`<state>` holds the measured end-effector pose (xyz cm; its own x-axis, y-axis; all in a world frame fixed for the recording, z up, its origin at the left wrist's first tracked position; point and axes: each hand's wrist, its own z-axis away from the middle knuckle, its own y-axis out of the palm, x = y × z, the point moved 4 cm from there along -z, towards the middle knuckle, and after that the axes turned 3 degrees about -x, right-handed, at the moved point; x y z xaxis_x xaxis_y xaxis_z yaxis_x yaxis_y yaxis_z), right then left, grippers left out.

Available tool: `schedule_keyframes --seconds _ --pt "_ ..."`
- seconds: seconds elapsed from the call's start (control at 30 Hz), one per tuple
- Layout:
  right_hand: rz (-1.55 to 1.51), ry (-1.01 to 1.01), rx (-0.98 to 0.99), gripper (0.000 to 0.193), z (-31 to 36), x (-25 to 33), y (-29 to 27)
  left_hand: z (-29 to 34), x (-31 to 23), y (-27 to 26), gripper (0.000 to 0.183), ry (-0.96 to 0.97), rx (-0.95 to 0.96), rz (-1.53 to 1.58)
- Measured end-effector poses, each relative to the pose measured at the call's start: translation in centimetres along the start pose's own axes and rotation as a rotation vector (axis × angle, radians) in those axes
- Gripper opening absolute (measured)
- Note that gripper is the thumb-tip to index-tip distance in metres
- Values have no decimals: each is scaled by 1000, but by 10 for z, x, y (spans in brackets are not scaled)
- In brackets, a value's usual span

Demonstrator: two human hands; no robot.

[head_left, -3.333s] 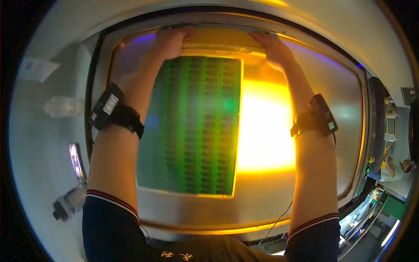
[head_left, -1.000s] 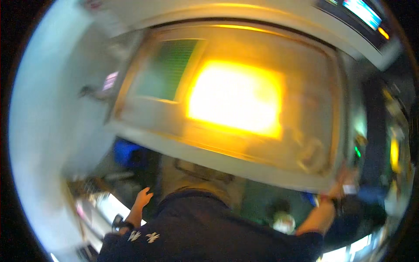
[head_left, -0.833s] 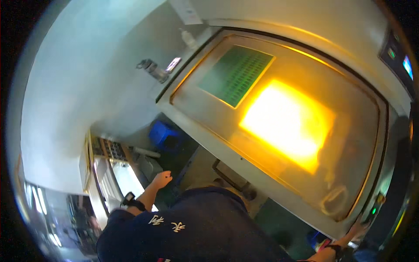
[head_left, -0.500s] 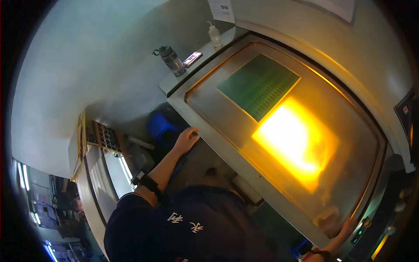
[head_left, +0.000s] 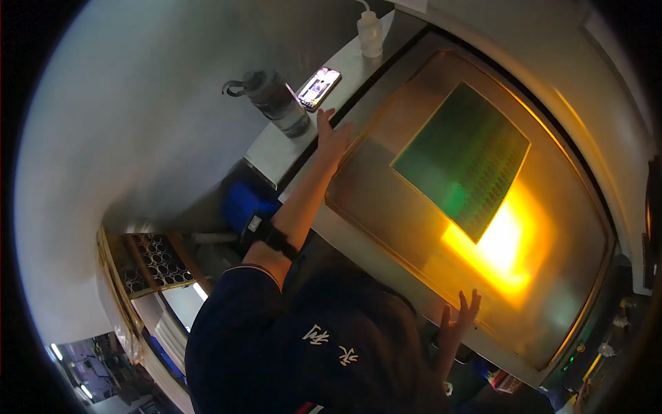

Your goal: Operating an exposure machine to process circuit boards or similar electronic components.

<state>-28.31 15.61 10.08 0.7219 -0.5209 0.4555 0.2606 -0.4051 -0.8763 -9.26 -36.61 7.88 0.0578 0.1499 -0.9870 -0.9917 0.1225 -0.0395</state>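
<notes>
My left hand (head_left: pixel 333 140), fingers apart and empty, is over the left rim of a metal-framed table, close to a lit phone (head_left: pixel 320 88). My right hand (head_left: pixel 460 318) is raised at the table's front edge, its fingers spread and holding nothing. Between and beyond the hands lies a flat green panel (head_left: pixel 455 148) with rows of small dark marks, like a circuit board sheet. It rests at a slant on the table's shiny surface (head_left: pixel 372 200). A bright yellow glow (head_left: pixel 507 252) shows along the panel's near right edge.
A clear water bottle with a dark lid (head_left: pixel 276 103) and a white squeeze bottle (head_left: pixel 370 34) stand on the narrow ledge (head_left: pixel 272 159) at the left. Below it is a blue container (head_left: pixel 245 205). Small green lights (head_left: pixel 572 359) show at the table's right corner.
My left hand has gone forward from the front edge to beside the phone. My right hand has left the right corner and come inward, opening. The view has shifted, and the glow looks smaller.
</notes>
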Motion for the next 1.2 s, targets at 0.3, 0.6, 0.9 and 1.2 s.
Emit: schedule_keyframes --seconds 0.3,0.6,0.9,1.2 --pt "-160 96 149 43 -41 128 46 -96 0 -3 66 -215 89 211" --pt "-122 92 248 45 -79 164 66 -74 25 -9 91 244 239 8" --pt "-150 79 243 44 -69 152 73 -73 35 -17 72 145 153 134" --pt "-221 92 211 46 -68 140 67 -74 24 3 73 205 178 161"
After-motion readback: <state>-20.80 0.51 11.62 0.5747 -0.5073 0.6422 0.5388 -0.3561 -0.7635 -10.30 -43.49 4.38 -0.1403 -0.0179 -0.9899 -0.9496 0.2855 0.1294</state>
